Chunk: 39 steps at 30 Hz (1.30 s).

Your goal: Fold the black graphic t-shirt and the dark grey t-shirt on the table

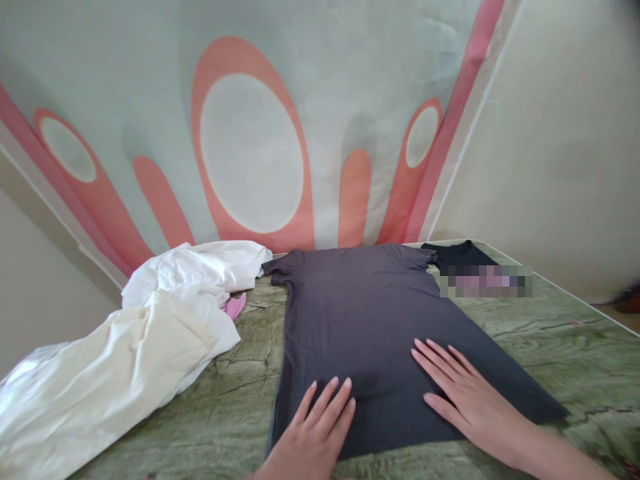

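Note:
A dark grey T-shirt (pixel 355 320) lies spread on the table, its short sleeves at the far end and its hem towards me. My left hand (pixel 317 423) rests on the shirt's lower left part, fingers stretched out. On the lower right part lies my right hand (pixel 457 393), flat with the fingers spread. Neither hand grips the cloth. Small creases run across the fabric, and the left side edge looks slightly layered.
Left of the shirt, white and cream garments (pixel 150 347) lie in a loose heap, with a bit of pink cloth (pixel 235 306) beside it. At the far right sits a folded black garment (pixel 463 253), partly blurred out. The wood-patterned table (pixel 565 333) meets a printed backdrop (pixel 330 80).

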Motion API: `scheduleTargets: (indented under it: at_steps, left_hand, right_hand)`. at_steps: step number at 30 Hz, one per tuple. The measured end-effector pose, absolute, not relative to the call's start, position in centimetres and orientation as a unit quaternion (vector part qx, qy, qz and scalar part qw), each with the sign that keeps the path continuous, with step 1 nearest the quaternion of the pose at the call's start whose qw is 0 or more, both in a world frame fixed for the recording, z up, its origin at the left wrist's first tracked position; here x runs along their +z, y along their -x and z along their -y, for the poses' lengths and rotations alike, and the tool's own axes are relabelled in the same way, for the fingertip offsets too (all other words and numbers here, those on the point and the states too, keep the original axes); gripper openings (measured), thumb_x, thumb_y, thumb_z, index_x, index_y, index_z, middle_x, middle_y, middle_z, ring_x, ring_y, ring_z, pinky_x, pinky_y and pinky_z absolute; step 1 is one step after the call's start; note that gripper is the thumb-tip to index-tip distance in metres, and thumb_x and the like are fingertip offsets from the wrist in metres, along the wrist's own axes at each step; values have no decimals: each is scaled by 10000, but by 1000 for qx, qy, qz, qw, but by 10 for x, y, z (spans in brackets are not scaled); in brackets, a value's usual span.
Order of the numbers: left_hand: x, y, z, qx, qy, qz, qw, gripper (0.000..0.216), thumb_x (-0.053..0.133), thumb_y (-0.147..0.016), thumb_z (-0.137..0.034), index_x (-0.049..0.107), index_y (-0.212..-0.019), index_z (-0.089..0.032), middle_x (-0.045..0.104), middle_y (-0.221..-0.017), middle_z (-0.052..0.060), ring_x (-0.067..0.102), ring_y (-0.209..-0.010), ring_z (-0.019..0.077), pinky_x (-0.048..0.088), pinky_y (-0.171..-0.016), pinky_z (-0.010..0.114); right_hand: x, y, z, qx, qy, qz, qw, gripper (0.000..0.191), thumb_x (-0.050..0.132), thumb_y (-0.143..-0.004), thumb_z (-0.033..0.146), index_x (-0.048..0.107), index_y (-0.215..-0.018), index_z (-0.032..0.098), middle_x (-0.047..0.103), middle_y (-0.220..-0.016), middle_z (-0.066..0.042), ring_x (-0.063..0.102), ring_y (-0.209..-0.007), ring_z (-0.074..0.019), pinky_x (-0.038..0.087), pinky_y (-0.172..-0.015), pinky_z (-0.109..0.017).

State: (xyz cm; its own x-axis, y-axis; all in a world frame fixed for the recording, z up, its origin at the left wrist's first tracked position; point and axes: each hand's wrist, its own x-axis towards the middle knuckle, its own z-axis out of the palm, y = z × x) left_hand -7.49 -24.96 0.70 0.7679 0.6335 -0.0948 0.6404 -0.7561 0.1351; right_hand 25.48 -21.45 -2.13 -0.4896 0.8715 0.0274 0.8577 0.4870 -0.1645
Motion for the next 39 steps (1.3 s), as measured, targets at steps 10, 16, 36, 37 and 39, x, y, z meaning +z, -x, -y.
scheduleTargets:
  at_steps: [10, 16, 36, 37, 39]
  left_hand:
    - [44, 63, 215, -7, -923, -373, 95, 553, 258, -924, -451, 50, -1408, -281, 65, -1474, 10, 101, -1342, 220, 119, -1085, 458]
    - [23, 60, 219, -29, -949, -303, 79, 584, 289, -889, -530, 92, -1401, -332, 115, -1467, 27, 155, -1326, 287, 185, -1044, 521]
    - [24, 29, 186, 4, -957, -267, 115, 674, 269, -847, -619, 126, -1407, -273, 132, -1465, 67, 130, -1328, 302, 139, -1040, 562]
    - [18, 29, 188, 5, -959, -261, 108, 687, 278, -837, -631, 118, -1407, -282, 131, -1465, 63, 135, -1324, 318, 148, -1028, 583]
    - [9, 31, 192, 6, -964, -251, 82, 644, 297, -859, -585, 102, -1405, -305, 125, -1466, 47, 152, -1315, 339, 176, -1005, 608]
  right_hand:
    - [9, -228, 184, 130, 516, 846, 42, 614, 271, -874, 554, 147, -1407, 276, 111, -1473, -3, 100, -1341, -228, 169, -1080, -461]
    - [-4, -204, 168, 111, 482, 866, 70, 585, 260, -886, 529, 173, -1404, 271, 141, -1469, -14, 111, -1340, -227, 118, -1086, -470]
    - [1, -184, 69, 111, 556, 823, 42, 713, 145, -853, 610, 186, -1409, 165, 100, -1477, -57, 59, -1345, -243, 76, -1073, -449]
    - [-4, -184, 68, 111, 558, 822, 40, 711, 138, -852, 612, 179, -1411, 175, 106, -1477, -52, 61, -1345, -244, 67, -1072, -453]
    - [-12, -186, 74, 102, 562, 820, 43, 704, 121, -851, 614, 172, -1412, 193, 122, -1475, -44, 68, -1344, -245, 50, -1070, -462]
